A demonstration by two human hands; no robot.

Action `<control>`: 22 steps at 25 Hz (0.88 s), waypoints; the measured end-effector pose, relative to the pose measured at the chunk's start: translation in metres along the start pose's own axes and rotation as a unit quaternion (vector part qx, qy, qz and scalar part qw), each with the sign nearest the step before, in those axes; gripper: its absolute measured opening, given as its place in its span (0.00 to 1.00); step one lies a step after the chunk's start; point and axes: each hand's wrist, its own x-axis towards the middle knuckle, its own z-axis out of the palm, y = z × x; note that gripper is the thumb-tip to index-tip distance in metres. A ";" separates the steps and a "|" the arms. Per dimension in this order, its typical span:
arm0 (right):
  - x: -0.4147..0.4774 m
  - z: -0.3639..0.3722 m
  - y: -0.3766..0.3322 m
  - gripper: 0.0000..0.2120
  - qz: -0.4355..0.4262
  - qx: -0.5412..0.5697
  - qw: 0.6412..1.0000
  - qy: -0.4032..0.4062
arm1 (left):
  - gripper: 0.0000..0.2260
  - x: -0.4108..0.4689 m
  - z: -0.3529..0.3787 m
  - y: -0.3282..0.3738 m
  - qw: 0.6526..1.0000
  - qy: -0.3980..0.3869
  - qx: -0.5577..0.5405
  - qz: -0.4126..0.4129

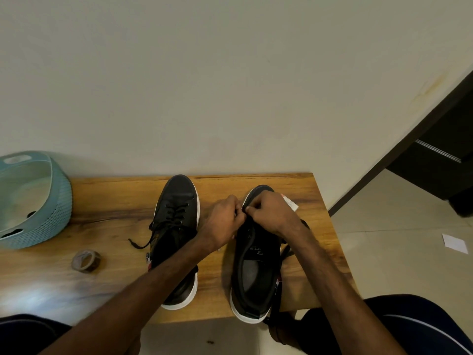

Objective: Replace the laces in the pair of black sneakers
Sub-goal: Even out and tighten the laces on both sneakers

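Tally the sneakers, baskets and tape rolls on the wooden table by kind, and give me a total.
Black sneakers: 2
Teal basket: 1
Tape roll: 1
Total: 4

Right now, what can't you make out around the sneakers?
Head view:
- Front eyelets of the right sneaker, and where the lace enters: covered by the left hand and right hand.
- Middle of the left sneaker: crossed by the left forearm.
- Part of the blue basket: past the left edge.
- Print on the white tag: too small.
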 end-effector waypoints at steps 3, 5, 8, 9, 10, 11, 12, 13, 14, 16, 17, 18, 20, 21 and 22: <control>-0.002 0.002 0.000 0.13 -0.025 -0.019 0.999 -0.006 | 0.04 0.000 0.003 -0.002 1.000 0.013 -0.016 -0.024; -0.003 0.003 0.000 0.15 -0.039 -0.030 0.999 -0.010 | 0.04 0.000 0.004 -0.003 0.998 0.019 -0.038 -0.041; -0.004 0.003 0.003 0.17 -0.043 -0.016 0.999 -0.007 | 0.03 -0.004 0.002 -0.001 0.992 0.015 -0.111 -0.050; -0.004 0.002 0.004 0.17 -0.043 -0.014 0.999 -0.004 | 0.03 -0.005 0.001 -0.001 0.990 0.018 -0.131 -0.047; -0.004 0.002 0.005 0.16 -0.042 -0.013 0.999 -0.001 | 0.04 -0.007 0.000 0.000 0.988 0.022 -0.145 -0.041; -0.004 0.002 0.006 0.15 -0.041 -0.010 0.999 0.002 | 0.05 -0.009 0.000 0.000 0.988 0.026 -0.149 -0.032; -0.005 0.002 0.007 0.15 -0.041 -0.007 0.999 0.005 | 0.06 -0.011 0.000 0.000 0.989 0.032 -0.140 -0.019; -0.005 0.003 0.007 0.14 -0.041 -0.005 0.999 0.006 | 0.06 -0.011 0.000 0.000 0.992 0.041 -0.122 -0.005; -0.005 0.003 0.006 0.14 -0.041 -0.006 0.999 0.005 | 0.06 -0.011 0.001 -0.001 0.993 0.053 -0.101 0.009; -0.005 0.002 0.004 0.14 -0.041 -0.012 0.999 0.002 | 0.03 -0.010 0.002 -0.002 0.995 0.079 -0.060 0.031; -0.005 0.002 0.003 0.14 -0.041 -0.013 0.999 0.001 | 0.02 -0.009 0.002 -0.002 0.995 0.086 -0.039 0.036; -0.005 0.001 0.002 0.14 -0.040 -0.013 0.999 0.002 | 0.03 -0.008 0.002 -0.003 0.995 0.086 -0.024 0.032; -0.005 0.002 0.000 0.15 -0.038 -0.016 0.999 0.002 | 0.03 -0.007 0.001 -0.003 0.996 0.085 -0.022 0.019; -0.005 0.002 -0.001 0.15 -0.036 -0.019 0.999 0.000 | 0.03 -0.009 0.000 -0.002 0.996 0.086 -0.030 0.011; -0.004 0.003 -0.003 0.15 -0.033 -0.023 0.999 -0.003 | 0.03 -0.011 0.000 0.001 0.995 0.084 -0.049 -0.001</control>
